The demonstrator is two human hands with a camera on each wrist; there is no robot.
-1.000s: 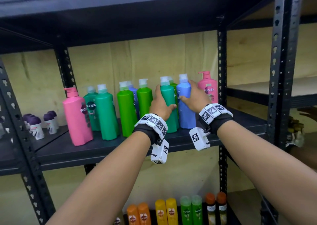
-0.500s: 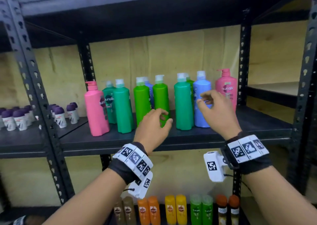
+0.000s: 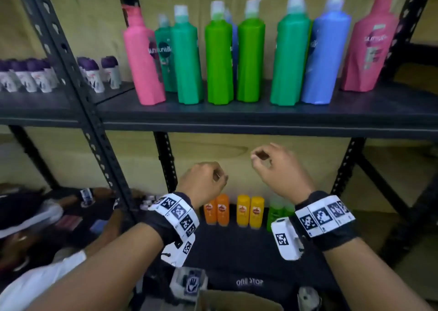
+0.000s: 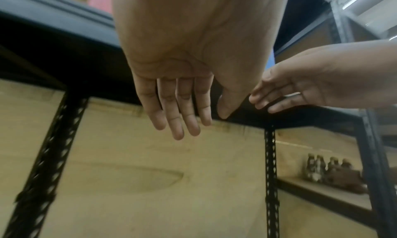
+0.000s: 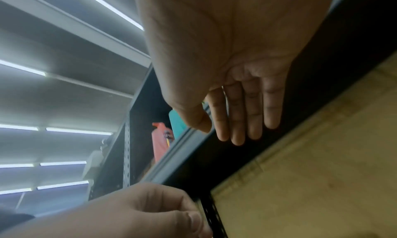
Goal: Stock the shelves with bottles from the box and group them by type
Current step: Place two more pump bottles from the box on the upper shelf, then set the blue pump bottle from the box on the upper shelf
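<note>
A row of tall pump bottles stands on the middle shelf (image 3: pixel 237 121): pink (image 3: pixel 142 56), dark green (image 3: pixel 187 59), two bright green (image 3: pixel 219 59), a teal-green one (image 3: pixel 290 59), blue (image 3: pixel 326 59) and another pink (image 3: pixel 369 49). Both my hands hang in the air below that shelf's front edge and hold nothing. My left hand (image 3: pixel 208 180) has loosely bent fingers (image 4: pixel 178 109). My right hand (image 3: pixel 277 168) is a little higher, its fingers (image 5: pixel 236 114) relaxed. A corner of the cardboard box (image 3: pixel 237 302) shows at the bottom edge.
Small orange (image 3: pixel 216 212), yellow (image 3: pixel 250 212) and green bottles (image 3: pixel 276 213) stand on the lower shelf. Purple-capped bottles (image 3: pixel 99 73) fill the neighbouring shelf at left. Black perforated uprights (image 3: pixel 94 144) frame the bays. Another person (image 3: pixel 35 215) crouches at lower left.
Both hands have let go of the teal-green and blue bottles and dropped from the middle shelf to below its edge. The head view has tilted down.
</note>
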